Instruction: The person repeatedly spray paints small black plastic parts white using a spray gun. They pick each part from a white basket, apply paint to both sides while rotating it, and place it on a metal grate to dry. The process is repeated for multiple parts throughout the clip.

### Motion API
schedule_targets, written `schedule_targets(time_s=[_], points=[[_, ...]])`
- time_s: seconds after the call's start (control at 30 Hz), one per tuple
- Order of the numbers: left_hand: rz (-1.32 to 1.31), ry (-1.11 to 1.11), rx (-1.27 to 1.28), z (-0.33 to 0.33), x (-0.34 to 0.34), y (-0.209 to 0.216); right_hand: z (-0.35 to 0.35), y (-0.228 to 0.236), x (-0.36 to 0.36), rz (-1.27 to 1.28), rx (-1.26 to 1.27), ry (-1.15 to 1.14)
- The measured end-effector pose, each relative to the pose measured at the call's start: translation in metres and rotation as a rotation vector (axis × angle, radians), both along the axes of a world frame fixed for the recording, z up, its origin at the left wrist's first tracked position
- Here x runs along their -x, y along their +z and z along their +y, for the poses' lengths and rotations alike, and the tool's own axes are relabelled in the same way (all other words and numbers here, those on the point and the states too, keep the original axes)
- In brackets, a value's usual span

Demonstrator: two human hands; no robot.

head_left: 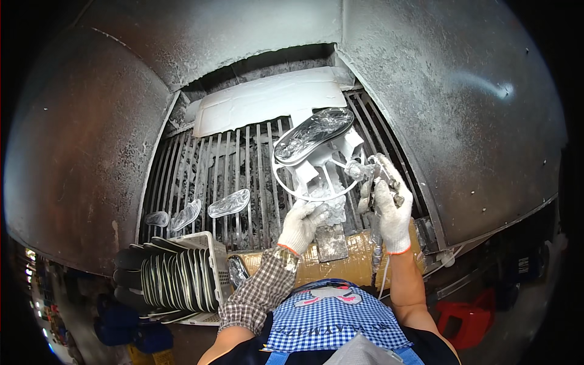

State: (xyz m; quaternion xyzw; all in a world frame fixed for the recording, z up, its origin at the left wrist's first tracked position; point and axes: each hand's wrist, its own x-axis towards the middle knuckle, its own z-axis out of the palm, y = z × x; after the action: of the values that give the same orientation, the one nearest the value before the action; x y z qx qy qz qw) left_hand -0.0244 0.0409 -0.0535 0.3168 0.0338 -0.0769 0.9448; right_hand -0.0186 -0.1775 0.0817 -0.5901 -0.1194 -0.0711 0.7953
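A dark shoe sole with a pale edge (313, 137), its top covered in shiny clear film, lies tilted on a white wheel-shaped stand (281, 180). My left hand (302, 225), in a white knit glove, is closed at the stand's near rim, its fingertips partly hidden. My right hand (392, 210), gloved too, grips a spray gun (380, 167) caked with white residue, its nozzle pointing toward the sole. A hose (377, 243) hangs below the gun. Three shiny film-like, sole-shaped pieces (229, 203) lie on the metal grate (258, 158) to the left.
A white plastic basket (216, 261) packed with several dark soles (176, 277) stands at the near left. Metal booth walls (450, 121) rise on both sides. White cardboard (267, 100) lies at the back. Brown cardboard (304, 267) covers the near edge. A red stool-like object (467, 319) is at lower right.
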Motion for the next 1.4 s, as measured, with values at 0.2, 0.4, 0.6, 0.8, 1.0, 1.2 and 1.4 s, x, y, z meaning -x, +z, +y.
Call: schedule_targets(time_s=[0.2, 0.4, 0.6, 0.8, 1.0, 1.2, 1.4], points=[[0.029, 0.041, 0.018, -0.001, 0.000, -0.002, 0.002, 0.005, 0.010, -0.013, 0.007, -0.018], [0.044, 0.035, 0.012, 0.005, 0.002, 0.003, 0.002, 0.003, 0.009, -0.002, 0.042, 0.020], [0.036, 0.042, 0.011, 0.014, 0.002, 0.002, 0.003, 0.009, 0.001, 0.056, -0.110, -0.004], [0.057, 0.088, 0.019, 0.025, 0.001, -0.005, -0.006, 0.009, -0.006, 0.019, -0.065, -0.072], [0.031, 0.099, 0.009, 0.035, 0.001, -0.005, -0.014, 0.010, -0.007, 0.016, -0.062, -0.116], [0.010, 0.139, -0.015, 0.047, 0.001, -0.005, -0.023, 0.016, -0.006, 0.023, -0.038, -0.141], [0.012, 0.178, -0.035, 0.067, -0.005, -0.010, -0.034, 0.017, -0.006, 0.024, -0.070, -0.145]])
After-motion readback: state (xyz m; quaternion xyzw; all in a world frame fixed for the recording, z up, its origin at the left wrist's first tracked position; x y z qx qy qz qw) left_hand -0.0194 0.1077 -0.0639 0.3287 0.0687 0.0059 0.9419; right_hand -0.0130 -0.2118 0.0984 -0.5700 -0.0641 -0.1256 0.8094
